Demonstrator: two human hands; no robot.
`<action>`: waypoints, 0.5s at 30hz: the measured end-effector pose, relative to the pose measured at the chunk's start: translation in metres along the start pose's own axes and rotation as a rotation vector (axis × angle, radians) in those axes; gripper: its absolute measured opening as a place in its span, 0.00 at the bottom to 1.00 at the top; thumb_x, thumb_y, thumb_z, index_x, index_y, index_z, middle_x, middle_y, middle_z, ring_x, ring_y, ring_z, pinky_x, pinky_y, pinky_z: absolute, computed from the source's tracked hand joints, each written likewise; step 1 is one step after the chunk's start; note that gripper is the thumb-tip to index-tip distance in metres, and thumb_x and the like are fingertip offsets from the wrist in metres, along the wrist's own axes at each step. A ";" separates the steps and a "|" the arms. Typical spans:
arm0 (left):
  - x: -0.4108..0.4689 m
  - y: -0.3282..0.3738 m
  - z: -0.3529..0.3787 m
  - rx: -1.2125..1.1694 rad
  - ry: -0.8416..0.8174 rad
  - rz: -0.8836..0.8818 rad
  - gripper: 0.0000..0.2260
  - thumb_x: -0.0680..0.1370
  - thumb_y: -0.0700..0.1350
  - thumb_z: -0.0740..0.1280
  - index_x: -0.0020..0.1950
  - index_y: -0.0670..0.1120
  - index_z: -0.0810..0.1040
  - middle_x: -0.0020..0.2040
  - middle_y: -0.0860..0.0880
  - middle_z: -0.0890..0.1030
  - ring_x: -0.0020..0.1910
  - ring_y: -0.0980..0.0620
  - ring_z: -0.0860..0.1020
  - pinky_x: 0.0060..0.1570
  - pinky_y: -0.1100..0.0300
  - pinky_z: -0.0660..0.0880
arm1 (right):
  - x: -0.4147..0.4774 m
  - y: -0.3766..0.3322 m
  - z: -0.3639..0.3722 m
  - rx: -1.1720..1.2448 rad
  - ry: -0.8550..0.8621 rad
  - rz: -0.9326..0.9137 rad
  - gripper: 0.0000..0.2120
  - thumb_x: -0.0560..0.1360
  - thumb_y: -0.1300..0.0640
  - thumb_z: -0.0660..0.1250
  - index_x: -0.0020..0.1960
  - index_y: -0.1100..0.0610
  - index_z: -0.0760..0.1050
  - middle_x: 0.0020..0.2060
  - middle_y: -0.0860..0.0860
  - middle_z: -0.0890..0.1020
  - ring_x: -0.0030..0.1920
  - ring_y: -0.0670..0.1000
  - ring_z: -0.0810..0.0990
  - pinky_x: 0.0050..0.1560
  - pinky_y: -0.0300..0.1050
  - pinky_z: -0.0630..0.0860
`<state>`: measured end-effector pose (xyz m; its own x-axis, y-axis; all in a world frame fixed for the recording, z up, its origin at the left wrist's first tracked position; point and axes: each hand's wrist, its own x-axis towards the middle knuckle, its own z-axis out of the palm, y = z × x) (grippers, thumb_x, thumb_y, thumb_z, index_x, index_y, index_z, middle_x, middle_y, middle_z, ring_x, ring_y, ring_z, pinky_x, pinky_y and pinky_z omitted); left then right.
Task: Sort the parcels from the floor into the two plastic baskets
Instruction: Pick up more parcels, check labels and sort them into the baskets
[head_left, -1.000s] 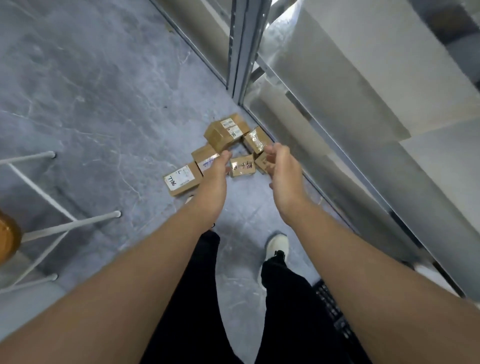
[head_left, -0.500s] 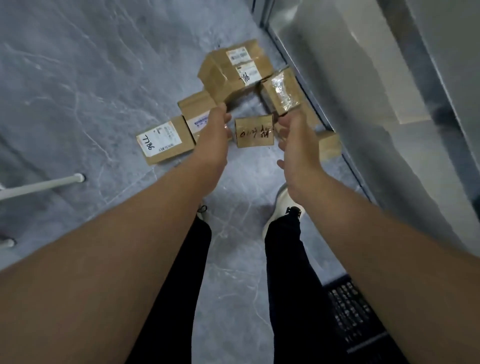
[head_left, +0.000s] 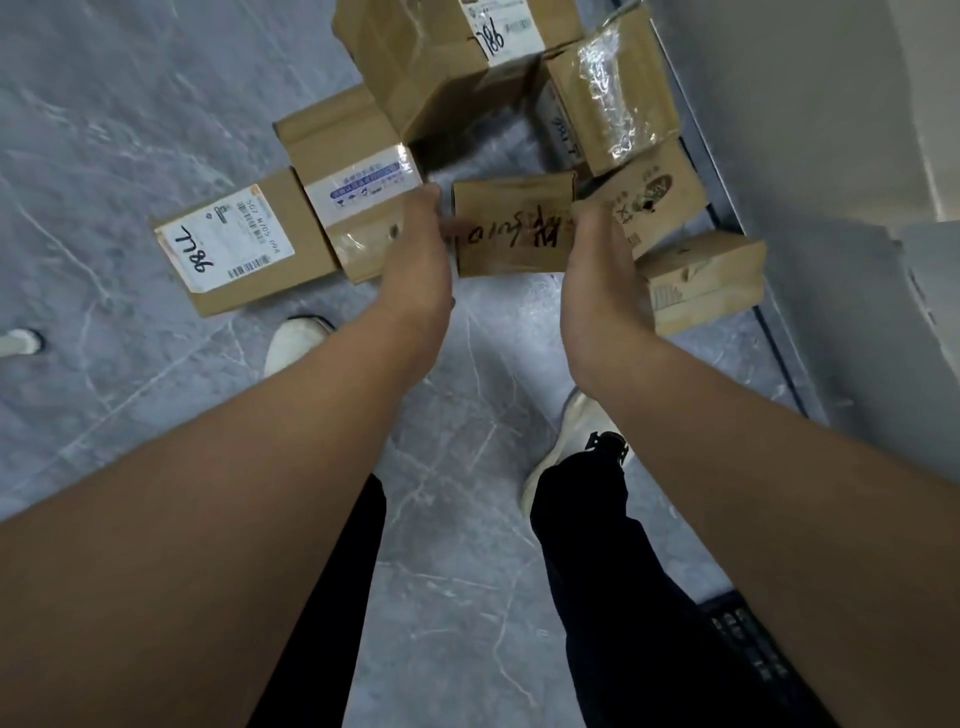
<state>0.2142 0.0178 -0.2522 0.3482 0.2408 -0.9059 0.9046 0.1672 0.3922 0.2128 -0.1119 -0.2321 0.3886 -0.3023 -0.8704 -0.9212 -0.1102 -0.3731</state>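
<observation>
Head camera looks steeply down, close above the parcels (head_left: 514, 228).

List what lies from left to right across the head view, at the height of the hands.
parcel with the large white label → parcel with blue-printed tape → left hand → small handwritten parcel → right hand → low parcel nearest the wall

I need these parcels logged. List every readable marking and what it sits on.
"7786", handwritten, upside down: white label of flat parcel.
"786", handwritten: label of top parcel.
Marker scrawl on middle parcel: not legible.
Handwriting on taped parcel: partly hidden, unsure.
All small print: too blurred.
</observation>
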 end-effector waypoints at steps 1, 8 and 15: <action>0.002 -0.001 0.002 -0.010 -0.026 0.003 0.25 0.85 0.59 0.51 0.61 0.43 0.81 0.48 0.56 0.79 0.49 0.59 0.73 0.67 0.47 0.70 | 0.003 0.000 0.002 -0.001 0.001 0.005 0.19 0.88 0.45 0.56 0.74 0.51 0.75 0.47 0.40 0.74 0.43 0.36 0.69 0.29 0.20 0.65; -0.005 0.013 0.002 -0.030 0.005 0.023 0.17 0.84 0.55 0.55 0.41 0.49 0.73 0.35 0.53 0.81 0.40 0.56 0.80 0.49 0.57 0.73 | -0.006 -0.011 0.005 0.129 0.029 0.013 0.22 0.86 0.40 0.56 0.65 0.53 0.79 0.51 0.47 0.80 0.46 0.42 0.75 0.41 0.39 0.66; -0.043 0.044 -0.022 -0.031 -0.008 0.054 0.24 0.83 0.57 0.54 0.55 0.42 0.84 0.38 0.54 0.86 0.46 0.51 0.80 0.53 0.54 0.70 | -0.054 -0.030 -0.006 0.230 0.116 -0.082 0.23 0.83 0.39 0.54 0.49 0.54 0.79 0.52 0.55 0.88 0.54 0.56 0.85 0.51 0.48 0.79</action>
<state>0.2333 0.0359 -0.1924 0.3981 0.2428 -0.8846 0.8765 0.1838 0.4449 0.2197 -0.0982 -0.1722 0.4454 -0.4091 -0.7964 -0.8534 0.0750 -0.5158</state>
